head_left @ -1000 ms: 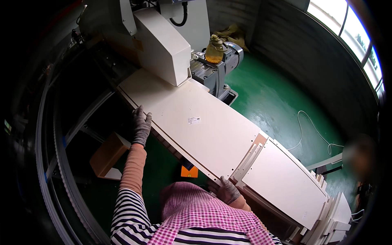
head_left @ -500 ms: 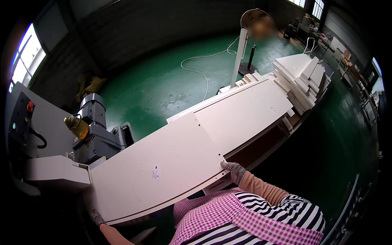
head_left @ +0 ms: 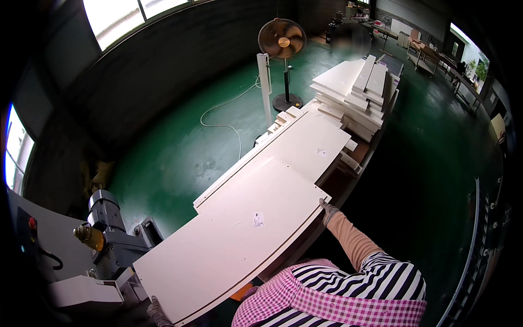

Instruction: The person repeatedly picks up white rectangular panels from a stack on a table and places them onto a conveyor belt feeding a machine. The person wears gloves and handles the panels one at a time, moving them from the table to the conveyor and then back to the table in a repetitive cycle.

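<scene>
A long white panel [head_left: 218,248] with small drilled holes and a paper label [head_left: 257,219] lies slantwise in front of me. My left hand [head_left: 158,312], in a grey glove, is closed on its near left end; part of that hand is hidden. My right hand [head_left: 328,211], also gloved, grips the near edge by the right corner, its thumb on top. The far end of this panel overlaps another white panel [head_left: 321,139] beyond it.
At the left stands a machine with a grey motor [head_left: 103,210] and a light housing [head_left: 87,290]. Stacked white boards [head_left: 348,82] lie at the far end. A pedestal fan [head_left: 282,41], a white post [head_left: 264,87] and a cable [head_left: 218,128] stand or lie beyond on the green floor.
The panel has slid right and away from the machine, further over the other panel. Both hands moved along with it, still holding its edges. My view has also shifted.
</scene>
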`<state>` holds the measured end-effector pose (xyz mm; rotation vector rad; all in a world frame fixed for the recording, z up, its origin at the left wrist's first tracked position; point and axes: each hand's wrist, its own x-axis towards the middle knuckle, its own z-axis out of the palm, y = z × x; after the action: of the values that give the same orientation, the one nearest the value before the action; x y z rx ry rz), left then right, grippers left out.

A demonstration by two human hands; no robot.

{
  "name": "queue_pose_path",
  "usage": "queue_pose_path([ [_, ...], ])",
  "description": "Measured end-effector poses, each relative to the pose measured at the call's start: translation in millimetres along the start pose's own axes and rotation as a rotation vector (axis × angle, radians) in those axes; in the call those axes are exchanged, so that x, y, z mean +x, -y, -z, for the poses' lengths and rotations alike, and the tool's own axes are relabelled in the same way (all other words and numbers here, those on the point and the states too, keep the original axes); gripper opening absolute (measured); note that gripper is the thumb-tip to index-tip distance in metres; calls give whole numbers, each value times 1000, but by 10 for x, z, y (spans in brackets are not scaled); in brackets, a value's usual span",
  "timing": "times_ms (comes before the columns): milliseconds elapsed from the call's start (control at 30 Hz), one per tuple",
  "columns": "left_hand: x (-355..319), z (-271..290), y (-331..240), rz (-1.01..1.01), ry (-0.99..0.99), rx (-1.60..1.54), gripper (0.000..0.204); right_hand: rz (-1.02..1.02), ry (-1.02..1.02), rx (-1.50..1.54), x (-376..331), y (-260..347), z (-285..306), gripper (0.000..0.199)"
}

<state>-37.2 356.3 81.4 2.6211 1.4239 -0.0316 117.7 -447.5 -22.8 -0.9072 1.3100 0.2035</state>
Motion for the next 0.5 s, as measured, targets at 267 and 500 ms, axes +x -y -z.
queue_pose_path([
  [267, -752, -1050, -1334, -423, 86, -87, 64, 239, 158, -82, 221, 545, 186, 64],
  [500, -1499, -1808, -2330, -188, 425, -977, 26, 1040, -185, -1303, -230, 705, -185, 88],
])
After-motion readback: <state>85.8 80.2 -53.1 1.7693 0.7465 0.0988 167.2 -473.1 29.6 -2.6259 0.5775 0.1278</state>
